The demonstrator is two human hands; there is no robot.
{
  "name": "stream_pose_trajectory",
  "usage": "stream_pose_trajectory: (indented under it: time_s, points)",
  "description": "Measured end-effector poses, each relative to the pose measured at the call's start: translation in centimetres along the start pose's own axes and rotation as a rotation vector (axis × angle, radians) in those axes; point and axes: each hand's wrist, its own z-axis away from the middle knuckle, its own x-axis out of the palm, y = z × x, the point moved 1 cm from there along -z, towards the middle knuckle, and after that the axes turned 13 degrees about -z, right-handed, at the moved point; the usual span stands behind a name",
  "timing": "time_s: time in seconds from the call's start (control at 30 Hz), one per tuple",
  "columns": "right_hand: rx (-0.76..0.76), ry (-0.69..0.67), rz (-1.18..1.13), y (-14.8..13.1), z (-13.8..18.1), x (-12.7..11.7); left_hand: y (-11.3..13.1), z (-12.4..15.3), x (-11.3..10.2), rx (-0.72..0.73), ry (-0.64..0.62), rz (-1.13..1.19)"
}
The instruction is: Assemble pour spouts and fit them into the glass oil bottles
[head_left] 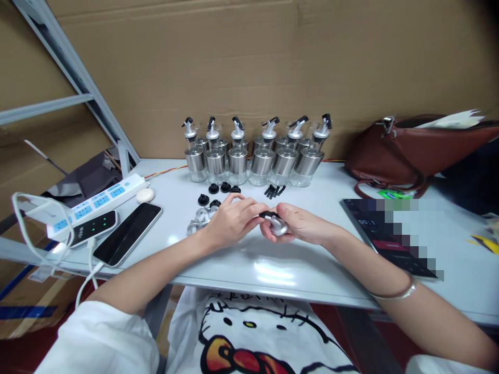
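Observation:
Over the white table [273, 270], my right hand [302, 224] is closed around a small silver spout cap [278, 225]. My left hand [232, 221] pinches a small black piece [268, 214] at the top of that cap. Both hands meet above the table's middle. Silver caps [198, 221] lie just left of my left hand. Black rubber rings [219, 190] and small black levers [274, 190] lie behind the hands.
Several glass oil bottles [257, 156] with metal collars and spouts stand in rows at the back. Two phones [127, 234] and a power strip [93, 202] lie at the left. A tablet [384, 236] lies at the right, a brown bag [409, 150] behind it.

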Motion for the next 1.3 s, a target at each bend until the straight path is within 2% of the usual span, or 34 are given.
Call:
stream_pose_trajectory:
  time_s: [0.27,0.43,0.7,0.83,1.03,1.2,1.3]
  points:
    - [0.065,0.035,-0.049,-0.2,0.0,0.1,-0.1,0.2,0.2,-0.027,-0.007,-0.026]
    - [0.021,0.062,-0.103,-0.2,-0.2,0.2,-0.2,0.1,0.1,-0.045,-0.071,0.005]
    - [-0.017,0.082,0.036,0.3,-0.4,-0.3,0.0,0.4,-0.1,-0.087,-0.148,-0.025]
    - [-0.049,0.079,0.036,0.3,-0.4,-0.2,0.1,0.5,0.1,-0.097,-0.135,-0.018]
    - [-0.076,-0.020,0.023,-0.4,0.1,0.3,-0.2,0.8,0.3,-0.176,-0.080,-0.029]
    - [-0.208,0.167,0.171,-1.0,0.3,0.1,-0.4,0.7,0.1,-0.237,-0.076,-0.061]
    - [-0.196,0.271,0.445,-1.3,0.4,0.1,-0.4,0.7,0.2,-0.233,-0.090,-0.062]
